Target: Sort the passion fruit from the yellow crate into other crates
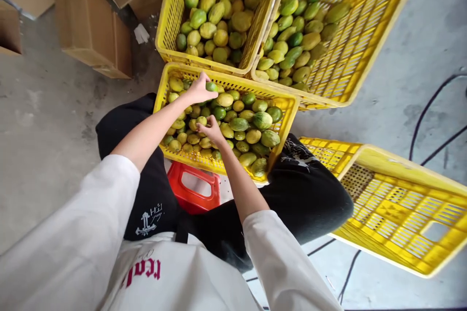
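Note:
A yellow crate (292,112) between my knees is filled with small oval fruits in shades of green and yellow, some of them faintly striped. At its far left part, my left hand (199,90) has thumb and fingers closed around a green fruit (211,87). Nearer to me, in the middle of the crate, my right hand (213,131) pinches a yellow-green fruit (201,120). Both hands are just over the pile. A large striped green fruit (262,120) lies to the right of them.
Two more yellow crates, one at far left (162,41) and one at far right (372,75), hold similar fruits. Another yellow crate (394,209) lies at my right. A red stool (182,194) shows below the middle crate. Cardboard boxes (87,24) stand left; black cables (425,112) cross the floor.

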Action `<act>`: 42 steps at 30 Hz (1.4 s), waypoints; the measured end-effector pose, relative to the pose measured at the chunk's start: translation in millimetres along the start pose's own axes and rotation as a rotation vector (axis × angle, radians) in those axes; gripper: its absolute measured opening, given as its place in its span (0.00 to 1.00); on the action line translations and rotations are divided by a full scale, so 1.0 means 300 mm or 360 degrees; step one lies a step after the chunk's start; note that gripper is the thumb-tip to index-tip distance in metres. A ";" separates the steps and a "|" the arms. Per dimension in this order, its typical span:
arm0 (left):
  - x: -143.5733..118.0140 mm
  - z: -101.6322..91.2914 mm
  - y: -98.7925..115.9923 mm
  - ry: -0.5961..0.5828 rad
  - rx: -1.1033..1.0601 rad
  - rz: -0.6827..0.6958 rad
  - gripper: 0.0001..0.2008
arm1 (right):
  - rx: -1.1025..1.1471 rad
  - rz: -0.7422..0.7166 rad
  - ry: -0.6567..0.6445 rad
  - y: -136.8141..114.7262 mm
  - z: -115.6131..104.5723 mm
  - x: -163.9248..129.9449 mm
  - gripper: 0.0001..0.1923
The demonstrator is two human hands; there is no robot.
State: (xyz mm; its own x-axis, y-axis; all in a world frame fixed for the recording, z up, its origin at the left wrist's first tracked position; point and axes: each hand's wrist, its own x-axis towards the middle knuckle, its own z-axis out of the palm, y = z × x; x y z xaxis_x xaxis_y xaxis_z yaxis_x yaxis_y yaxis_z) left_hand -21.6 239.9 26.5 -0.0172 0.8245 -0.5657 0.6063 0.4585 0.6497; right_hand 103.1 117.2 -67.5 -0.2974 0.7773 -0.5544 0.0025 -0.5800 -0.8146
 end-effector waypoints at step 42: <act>-0.276 -0.094 0.286 -0.0420 -0.0777 0.0319 0.23 | 0.0793 -0.0429 -0.0113 -0.691 -0.247 -0.221 0.16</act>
State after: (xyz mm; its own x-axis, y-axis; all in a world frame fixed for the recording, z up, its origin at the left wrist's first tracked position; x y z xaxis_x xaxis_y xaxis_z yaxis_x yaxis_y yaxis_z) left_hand 9.3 220.4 143.5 0.2963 0.8292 -0.4740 0.1399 0.4533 0.8803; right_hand 193.0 204.0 125.6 -0.2884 0.9054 -0.3115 -0.5278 -0.4217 -0.7373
